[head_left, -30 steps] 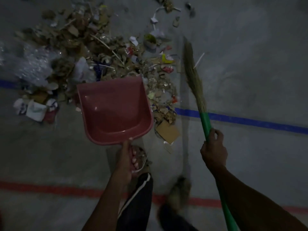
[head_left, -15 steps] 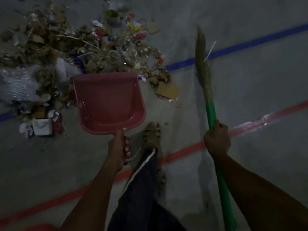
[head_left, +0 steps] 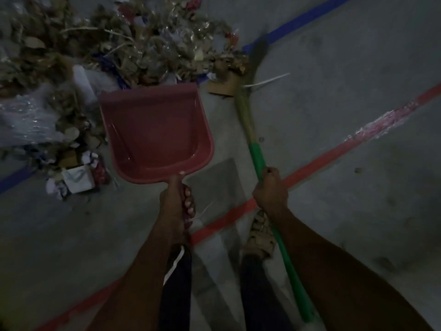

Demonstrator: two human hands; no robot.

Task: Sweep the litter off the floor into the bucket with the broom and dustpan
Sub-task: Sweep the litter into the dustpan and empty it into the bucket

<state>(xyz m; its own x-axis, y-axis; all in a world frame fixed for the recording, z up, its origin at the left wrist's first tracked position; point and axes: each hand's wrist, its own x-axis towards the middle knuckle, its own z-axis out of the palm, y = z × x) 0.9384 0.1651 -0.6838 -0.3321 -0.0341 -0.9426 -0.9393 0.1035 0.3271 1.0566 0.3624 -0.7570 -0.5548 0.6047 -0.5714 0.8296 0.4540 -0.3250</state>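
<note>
My left hand (head_left: pixel 176 199) is wrapped round the handle of the red dustpan (head_left: pixel 156 132), thumb lying along the top toward the pan and fingers curled underneath, with my left arm reaching straight forward from the bottom of the view. The dustpan is empty, and its open front edge points away from me at the near edge of the litter pile (head_left: pixel 114 51), a heap of dry leaves, twigs, paper scraps and crumpled plastic spread across the upper left of the floor (head_left: pixel 346 80). My right hand (head_left: pixel 270 191) is clenched around the green handle of the broom (head_left: pixel 255 149), knuckles up, my right arm coming in from the lower right at a slant. The broom runs from beside my right leg up and forward, leaning slightly left, and its bristle end, blurred, is at the right edge of the pile, beside a piece of cardboard (head_left: pixel 223 86). My two hands are apart, the dustpan to the left of the broom. The bucket cannot be seen. A red line (head_left: pixel 322 161) and a blue line (head_left: pixel 303 17) cross the floor.
</note>
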